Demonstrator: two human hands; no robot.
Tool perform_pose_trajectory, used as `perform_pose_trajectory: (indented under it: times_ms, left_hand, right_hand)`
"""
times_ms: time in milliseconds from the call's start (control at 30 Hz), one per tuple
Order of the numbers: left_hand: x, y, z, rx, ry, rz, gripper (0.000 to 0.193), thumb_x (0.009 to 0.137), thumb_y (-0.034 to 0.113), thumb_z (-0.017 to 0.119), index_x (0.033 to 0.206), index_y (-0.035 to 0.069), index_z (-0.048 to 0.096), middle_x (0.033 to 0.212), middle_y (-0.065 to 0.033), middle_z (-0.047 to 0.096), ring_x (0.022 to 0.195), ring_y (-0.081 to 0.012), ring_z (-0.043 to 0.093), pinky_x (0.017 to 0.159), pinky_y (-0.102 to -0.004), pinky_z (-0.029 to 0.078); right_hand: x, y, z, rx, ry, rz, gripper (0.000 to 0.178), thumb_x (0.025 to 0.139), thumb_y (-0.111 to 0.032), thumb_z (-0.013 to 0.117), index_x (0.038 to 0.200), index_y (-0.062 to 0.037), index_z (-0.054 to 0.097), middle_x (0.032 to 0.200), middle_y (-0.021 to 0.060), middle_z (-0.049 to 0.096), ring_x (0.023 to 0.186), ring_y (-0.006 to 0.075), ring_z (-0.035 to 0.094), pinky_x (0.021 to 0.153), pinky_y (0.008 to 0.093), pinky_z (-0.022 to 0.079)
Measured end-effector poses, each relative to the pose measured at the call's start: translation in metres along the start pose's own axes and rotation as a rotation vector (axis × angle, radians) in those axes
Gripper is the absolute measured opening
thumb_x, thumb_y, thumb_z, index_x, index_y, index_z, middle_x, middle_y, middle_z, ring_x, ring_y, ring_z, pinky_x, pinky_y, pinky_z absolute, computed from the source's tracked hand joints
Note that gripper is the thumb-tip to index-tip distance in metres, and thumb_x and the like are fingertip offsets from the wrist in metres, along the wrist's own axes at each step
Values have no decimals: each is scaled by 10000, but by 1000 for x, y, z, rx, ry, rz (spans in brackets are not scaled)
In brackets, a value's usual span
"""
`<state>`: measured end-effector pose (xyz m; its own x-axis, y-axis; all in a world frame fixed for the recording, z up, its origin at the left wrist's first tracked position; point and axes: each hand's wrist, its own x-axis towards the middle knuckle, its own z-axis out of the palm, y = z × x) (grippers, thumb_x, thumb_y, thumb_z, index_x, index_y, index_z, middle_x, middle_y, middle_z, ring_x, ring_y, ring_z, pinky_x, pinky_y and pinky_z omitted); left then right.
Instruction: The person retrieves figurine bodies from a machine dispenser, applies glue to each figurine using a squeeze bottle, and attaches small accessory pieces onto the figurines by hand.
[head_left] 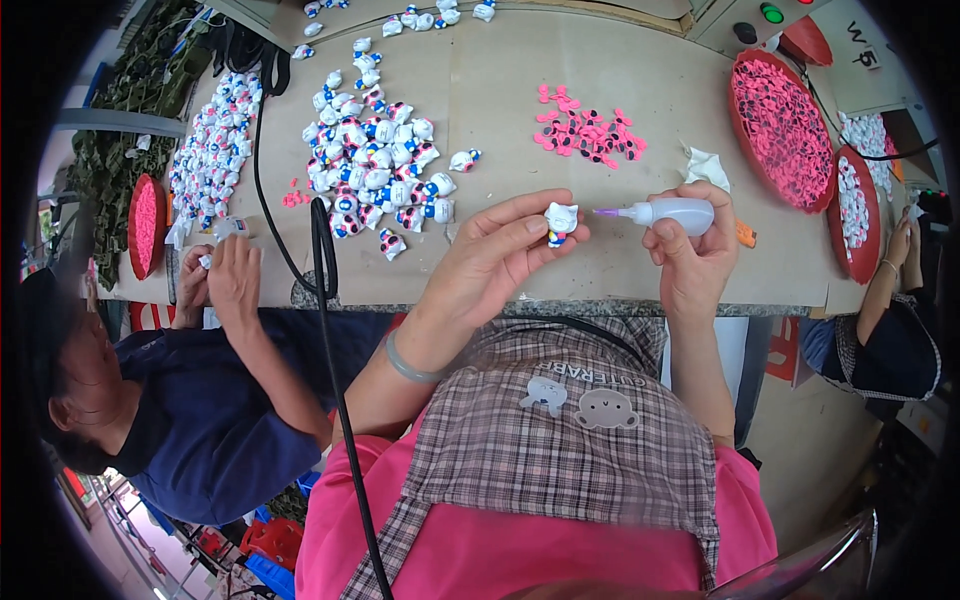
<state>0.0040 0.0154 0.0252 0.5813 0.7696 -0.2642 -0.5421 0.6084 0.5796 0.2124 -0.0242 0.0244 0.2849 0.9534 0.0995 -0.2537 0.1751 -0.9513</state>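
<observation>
Between the thumb and fingers of my left hand (485, 255) is a small white cat figurine (563, 217) with blue and yellow on its body. My right hand (697, 265) grips a translucent squeeze bottle (682, 213), held on its side. Its thin purple nozzle points left at the figurine, with a small gap between them. Beyond my left hand lies a heap of similar figurines (370, 165), with one single figurine (464, 160) apart from it. Loose pink pieces with dark spots (590, 135) are spread on the table past the bottle.
Red trays of pink pieces (780, 130) and white parts (853, 215) stand at the right, near a crumpled white tissue (706, 168). A black cable (335, 340) hangs across the left side. Co-workers sit left (200, 400) and right (890, 330).
</observation>
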Motion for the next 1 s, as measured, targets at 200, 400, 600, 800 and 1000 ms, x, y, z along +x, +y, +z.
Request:
perform_pose_trajectory:
  times_ms: [200, 400, 600, 800, 1000]
  left_hand:
    - [-5, -11, -1, -4, 2, 33, 289, 932, 81, 538, 1195, -38, 537, 1116, -152, 615, 1053, -270, 615, 942, -361, 493]
    - [-5, -17, -4, 96, 53, 105, 277, 923, 69, 557, 1187, -15, 543, 1084, -119, 622, 1005, -215, 623, 887, -321, 502]
    - [-5, -16, -6, 102, 43, 113, 265, 900, 40, 582, 1157, -5, 537, 1080, -106, 618, 987, -176, 617, 871, -299, 503]
    - [-7, -16, -5, 77, 58, 117, 259, 882, 1, 588, 1135, 0, 535, 1089, -99, 602, 989, -170, 612, 881, -299, 504]
    - [-7, -16, -5, 72, 62, 123, 259, 878, -1, 592, 1130, 1, 532, 1110, -99, 591, 1005, -171, 604, 883, -300, 505]
  right_hand:
    - [-8, -6, 6, -128, -14, -129, 306, 894, -109, 621, 1157, -7, 504, 930, 137, 644, 651, 103, 585, 509, 197, 444]
    - [-16, -7, 4, -438, -99, -373, 359, 966, -250, 514, 1194, 25, 480, 934, 189, 628, 633, 153, 582, 506, 228, 437]
    - [-17, -4, 7, -547, -79, -461, 370, 966, -264, 513, 1186, 32, 482, 917, 195, 645, 630, 149, 585, 515, 223, 444]
    - [-17, -5, 8, -556, -99, -467, 365, 964, -258, 518, 1176, 37, 488, 914, 197, 647, 623, 146, 584, 515, 220, 445]
    - [-18, -5, 8, -628, -109, -470, 366, 959, -253, 529, 1171, 43, 493, 908, 194, 654, 610, 125, 571, 519, 210, 447]
